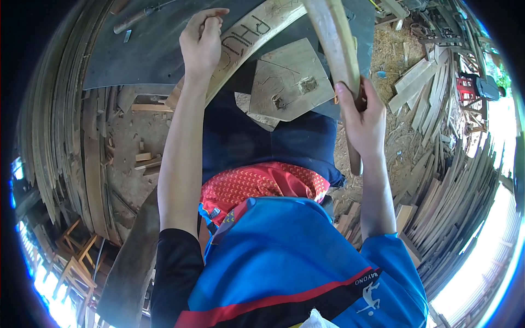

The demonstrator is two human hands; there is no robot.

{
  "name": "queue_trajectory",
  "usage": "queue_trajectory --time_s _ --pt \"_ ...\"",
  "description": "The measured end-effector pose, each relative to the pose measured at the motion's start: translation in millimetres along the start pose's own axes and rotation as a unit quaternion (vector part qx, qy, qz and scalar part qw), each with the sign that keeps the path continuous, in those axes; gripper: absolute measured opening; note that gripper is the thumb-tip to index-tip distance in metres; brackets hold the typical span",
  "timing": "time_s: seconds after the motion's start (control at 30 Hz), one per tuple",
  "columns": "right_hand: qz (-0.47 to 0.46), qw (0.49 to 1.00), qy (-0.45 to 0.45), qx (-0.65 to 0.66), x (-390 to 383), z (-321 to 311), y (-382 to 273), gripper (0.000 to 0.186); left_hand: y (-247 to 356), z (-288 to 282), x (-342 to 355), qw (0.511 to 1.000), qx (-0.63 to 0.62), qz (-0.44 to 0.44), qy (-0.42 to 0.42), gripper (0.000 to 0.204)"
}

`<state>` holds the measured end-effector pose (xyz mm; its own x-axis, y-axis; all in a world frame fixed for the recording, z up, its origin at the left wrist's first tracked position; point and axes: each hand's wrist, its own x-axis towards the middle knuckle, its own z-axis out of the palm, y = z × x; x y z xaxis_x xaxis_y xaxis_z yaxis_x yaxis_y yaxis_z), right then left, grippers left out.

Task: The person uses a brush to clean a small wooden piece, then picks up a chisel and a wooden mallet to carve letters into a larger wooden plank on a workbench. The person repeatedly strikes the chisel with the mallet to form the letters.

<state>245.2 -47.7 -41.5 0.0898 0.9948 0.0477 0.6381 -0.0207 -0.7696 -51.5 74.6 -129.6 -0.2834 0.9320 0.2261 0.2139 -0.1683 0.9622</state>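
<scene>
A long, slightly bent wooden piece [334,41] runs from the top edge down past my right hand [363,117], whose thumb and fingers are closed around it. My left hand [201,46] hovers at the upper left, its index finger pointing right and the others curled; its palm is hidden, so I cannot make out anything in it. Beside it, a curved pale board [249,41] bears dark marked lettering. Between my hands lies a flat, angular wooden block [290,76] with two rough holes and pencil-like lines.
A dark table [147,57] spans the top, with a wooden-handled tool [134,21] at its far left. Tall planks [82,126] lean at the left. Wood offcuts [421,82] and stacked strips [443,202] lie at the right. Small scraps [145,157] sit on the dusty floor.
</scene>
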Motion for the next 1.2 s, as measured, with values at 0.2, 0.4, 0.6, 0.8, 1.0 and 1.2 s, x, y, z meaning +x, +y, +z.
queue_trajectory --time_s 0.2,0.4,0.6,0.8,1.0,1.2 --pt "-0.127 0.989 -0.066 -0.041 -1 -7 -9 0.044 3 2 1 0.991 -0.13 -0.022 0.038 0.03" --pt "-0.015 0.988 -0.138 -0.061 6 4 -4 0.043 -16 -3 6 0.97 -0.227 0.02 0.087 0.023" --pt "0.113 0.982 -0.003 0.149 10 6 -13 0.044 -9 4 -1 0.989 -0.134 -0.005 0.059 0.023" --pt "0.143 0.974 -0.054 0.166 16 28 4 0.043 -4 19 0 0.955 0.249 0.156 -0.042 0.025" --pt "0.144 0.978 -0.071 0.134 8 31 17 0.052 -2 20 -2 0.913 0.349 0.211 -0.033 0.022" --pt "0.166 0.976 -0.072 0.118 3 29 20 0.056 -1 18 -3 0.962 0.231 0.145 -0.027 0.018"
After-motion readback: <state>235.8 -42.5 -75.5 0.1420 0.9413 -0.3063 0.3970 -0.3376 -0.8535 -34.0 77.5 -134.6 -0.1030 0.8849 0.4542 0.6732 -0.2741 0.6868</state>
